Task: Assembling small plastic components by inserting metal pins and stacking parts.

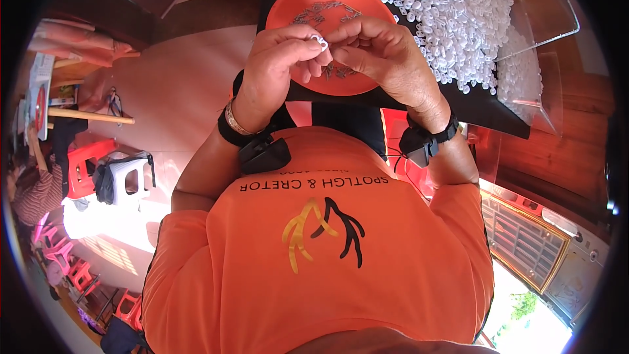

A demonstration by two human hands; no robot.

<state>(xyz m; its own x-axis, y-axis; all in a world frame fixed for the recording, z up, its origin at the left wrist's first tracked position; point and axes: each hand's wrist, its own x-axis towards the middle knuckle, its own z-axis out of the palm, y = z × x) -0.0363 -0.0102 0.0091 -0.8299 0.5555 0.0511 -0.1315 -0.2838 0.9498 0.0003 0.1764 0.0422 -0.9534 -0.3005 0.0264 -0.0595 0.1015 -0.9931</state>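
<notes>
My left hand (pixel 278 59) pinches a small white plastic piece (pixel 319 42) between thumb and fingers, above a round red-orange plate (pixel 288 6). Close beside it, my right hand (pixel 386 56) is closed in a pinch, its fingertips nearly meeting those of the left. Whatever lies between the right fingertips is too small to make out. Small thin metal pieces (pixel 318 12) lie scattered in the plate, some hidden under the hands. To the right of the plate, a large heap of small white plastic pieces (pixel 458 23) is spread on the black tabletop (pixel 488 106).
A clear plastic box (pixel 534 85) lies at the heap's right side, with more white pieces inside. Red stools (pixel 85 164) and a white stool (pixel 134 177) stand on the floor to the left. Another person in a striped sleeve (pixel 46 193) is at the far left.
</notes>
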